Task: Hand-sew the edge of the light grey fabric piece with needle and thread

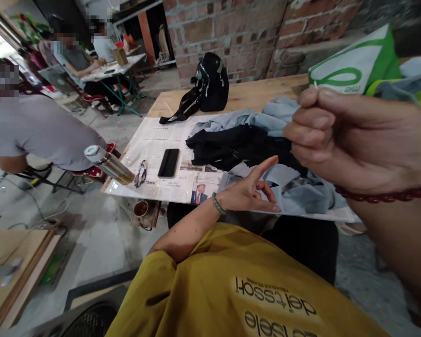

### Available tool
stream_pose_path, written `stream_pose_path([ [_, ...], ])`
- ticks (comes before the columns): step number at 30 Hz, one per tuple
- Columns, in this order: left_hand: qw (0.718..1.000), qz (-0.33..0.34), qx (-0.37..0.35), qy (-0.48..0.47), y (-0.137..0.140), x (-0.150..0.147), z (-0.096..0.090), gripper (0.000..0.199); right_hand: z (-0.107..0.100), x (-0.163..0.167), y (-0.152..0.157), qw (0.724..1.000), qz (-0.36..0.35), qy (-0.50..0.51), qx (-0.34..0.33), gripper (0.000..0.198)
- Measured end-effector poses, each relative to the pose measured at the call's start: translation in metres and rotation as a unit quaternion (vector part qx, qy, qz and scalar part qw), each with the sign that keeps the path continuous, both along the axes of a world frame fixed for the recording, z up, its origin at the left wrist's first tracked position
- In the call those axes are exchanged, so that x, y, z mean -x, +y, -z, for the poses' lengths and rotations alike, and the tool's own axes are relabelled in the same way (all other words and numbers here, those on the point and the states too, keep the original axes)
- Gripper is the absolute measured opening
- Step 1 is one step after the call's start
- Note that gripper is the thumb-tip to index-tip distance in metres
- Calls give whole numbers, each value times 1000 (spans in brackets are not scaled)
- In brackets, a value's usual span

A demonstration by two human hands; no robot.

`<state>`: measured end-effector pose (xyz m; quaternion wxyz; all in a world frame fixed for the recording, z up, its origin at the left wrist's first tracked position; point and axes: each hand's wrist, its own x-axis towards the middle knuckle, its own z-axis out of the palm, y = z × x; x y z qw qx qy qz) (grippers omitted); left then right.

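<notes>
My right hand, raised close to the camera at the right, is closed in a pinch. A tiny pale tip shows above its thumb and forefinger, too small to name. Lower and further left, my left hand hovers at or just over grey-blue cloth, its forefinger stretched out and the other fingers partly bent. I see no thing held in it; whether it touches the cloth I cannot tell. Black cloth lies bunched beyond it, with more grey-blue fabric behind.
Newspaper covers part of the table, bearing a phone, a bracelet-like loop and a tilted-looking flask. Behind are a black bag and a green-white bag. A cup stands below the edge. People sit at left.
</notes>
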<state>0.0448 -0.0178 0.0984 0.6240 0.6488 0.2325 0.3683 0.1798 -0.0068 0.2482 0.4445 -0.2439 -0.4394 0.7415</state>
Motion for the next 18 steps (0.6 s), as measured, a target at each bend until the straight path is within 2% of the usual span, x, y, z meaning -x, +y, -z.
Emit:
stream_pose_path([
  [4, 999, -43, 23, -21, 3, -20, -5, 96, -2, 4, -10, 999, 1, -29, 28, 43],
  [6, 998, -57, 17, -15, 5, -31, -12, 75, -2, 5, -14, 999, -5, -37, 35, 45],
  [8, 999, -39, 25, -3, 6, -41, -17, 55, -3, 6, -17, 998, -2, -39, 41, 47],
  [10, 999, -6, 52, 3, 6, -47, -18, 43, -3, 6, -18, 998, 15, -40, 51, 50],
  [13, 994, 28, 102, -16, 5, -40, -10, 44, -2, 3, -14, 996, 51, -41, 59, 50],
  [18, 975, 88, 189, -76, -3, -4, 18, 50, 5, -11, 2, 994, 100, -31, 38, 45],
])
